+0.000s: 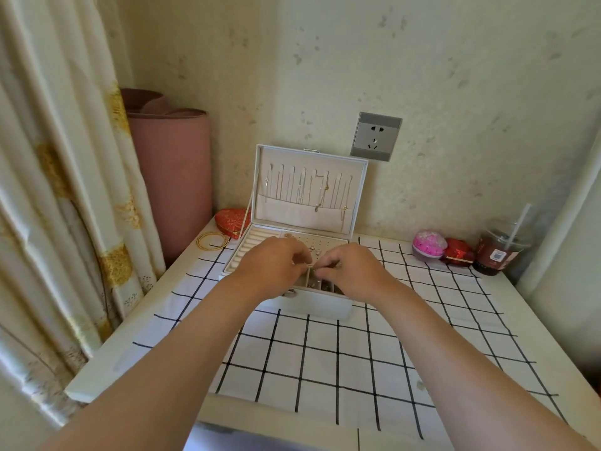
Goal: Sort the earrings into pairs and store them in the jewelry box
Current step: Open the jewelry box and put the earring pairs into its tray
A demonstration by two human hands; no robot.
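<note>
A white jewelry box [320,307] stands open at the back of the table, its lid [310,190] upright with several necklaces hanging inside. A few small earrings [314,250] sit on the perforated pad in the tray. Both hands hover over the front compartments. My left hand [273,265] and my right hand [353,271] pinch their fingertips together around a tiny earring between them; the piece is too small to make out clearly. More small jewelry [320,284] lies in the front compartments, partly hidden by my hands.
A white cloth with a black grid [325,353] covers the table. Gold bangles [213,240] and a red heart-shaped box [232,221] lie left of the jewelry box. A pink container [429,244], a red box [460,252] and a lidded drink cup with straw [499,252] stand at back right. A curtain [65,190] hangs left.
</note>
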